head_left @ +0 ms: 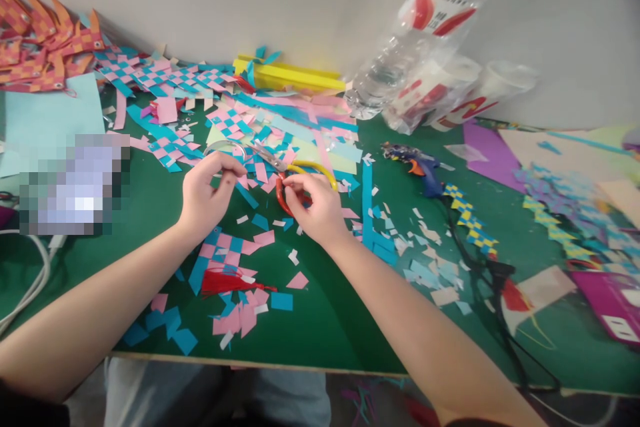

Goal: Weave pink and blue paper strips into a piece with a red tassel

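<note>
My left hand (207,190) is closed, thumb and fingers together; whatever it may pinch is too small to name. Beside its fingertips is a clear ring-shaped item (227,147). My right hand (316,208) is also closed, its fingertips over scissors (270,157) with a yellow and a red handle; whether it grips them or something tiny is unclear. A woven pink-and-blue paper piece (220,250) with a red tassel (227,282) lies nearer the table edge. Pink and blue scraps (243,318) surround it.
Woven paper fish (43,47) and a phone (83,183) with a cable are at left. Behind stand a yellow folded strip (295,77), plastic bottle (400,47) and wrapped cups (435,90). A glue gun (425,173), its cord and a magenta item (607,303) occupy the right.
</note>
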